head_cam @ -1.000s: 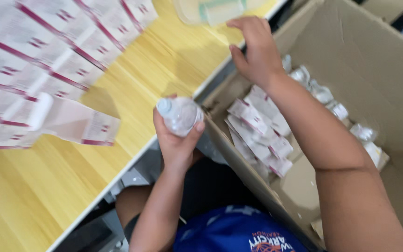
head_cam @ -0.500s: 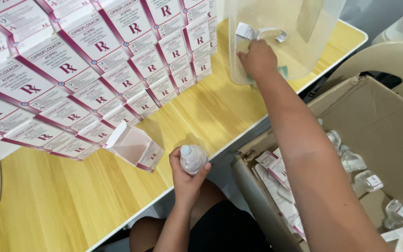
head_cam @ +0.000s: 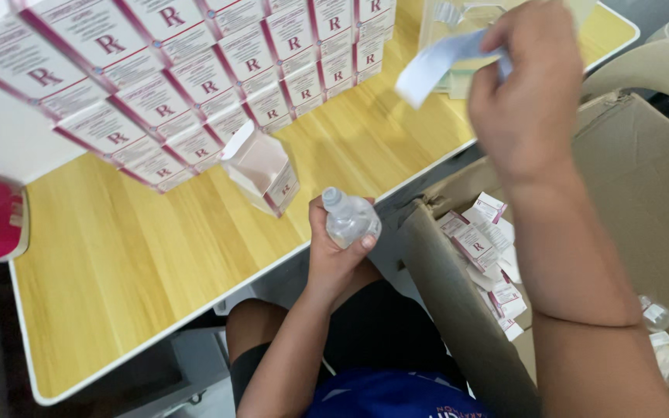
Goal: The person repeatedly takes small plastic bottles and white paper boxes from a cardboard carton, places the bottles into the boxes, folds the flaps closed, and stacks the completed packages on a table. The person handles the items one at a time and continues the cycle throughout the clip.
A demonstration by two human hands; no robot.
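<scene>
Seen from above, a person's left hand [head_cam: 334, 255] grasps a small clear plastic bottle [head_cam: 350, 218] in its fingers, held just off the near edge of a yellow wooden surface [head_cam: 141, 255]. The right hand [head_cam: 528, 101], raised over the far end of the surface, pinches a folded white paper leaflet [head_cam: 435, 66]. An open white and maroon carton [head_cam: 261, 170] stands on the surface just beside the bottle, near rows of matching cartons [head_cam: 195, 70], and a cardboard box [head_cam: 629, 201] of more cartons sits to the right.

Light wooden table [head_cam: 156, 255] has rows of white-and-maroon boxes [head_cam: 195, 70] from 10 to 12 o'clock, one open box [head_cam: 261, 174] near center.
</scene>
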